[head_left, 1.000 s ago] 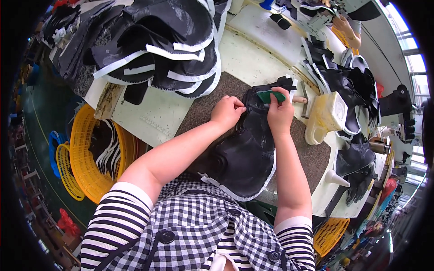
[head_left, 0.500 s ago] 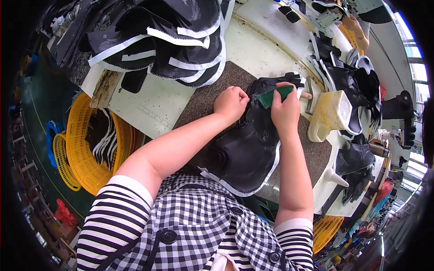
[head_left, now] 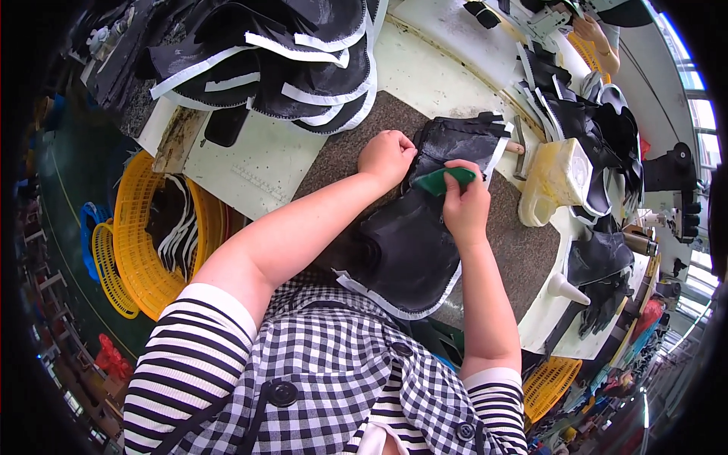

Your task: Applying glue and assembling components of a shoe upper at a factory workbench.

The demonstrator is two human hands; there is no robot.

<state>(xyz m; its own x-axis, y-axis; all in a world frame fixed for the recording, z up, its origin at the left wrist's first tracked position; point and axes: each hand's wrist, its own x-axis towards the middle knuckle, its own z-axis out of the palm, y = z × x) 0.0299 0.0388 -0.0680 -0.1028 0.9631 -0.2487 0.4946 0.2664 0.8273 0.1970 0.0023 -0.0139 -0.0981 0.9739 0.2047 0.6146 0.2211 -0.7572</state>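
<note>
A black boot-upper piece with white tape along its edges lies on the brown speckled board in front of me. My left hand is closed at its upper left edge, fingertips pinched on the black material. In my right hand is a flat green scraper-like piece, gripped between thumb and fingers and pressed against the middle of the black piece. Whitish smears show on the black surface above the green piece. The lower left of the black piece reaches toward my apron.
A hammer and a yellowed glue-stained container stand right of the board. A white cone lies nearby. Taped black pieces are heaped at the far left, by a dark flat phone-like object. Yellow baskets stand below left.
My right hand has moved the green piece nearer to me and slightly left, down the black piece. The upper part of the black piece now shows more openly. My left hand has barely moved.
</note>
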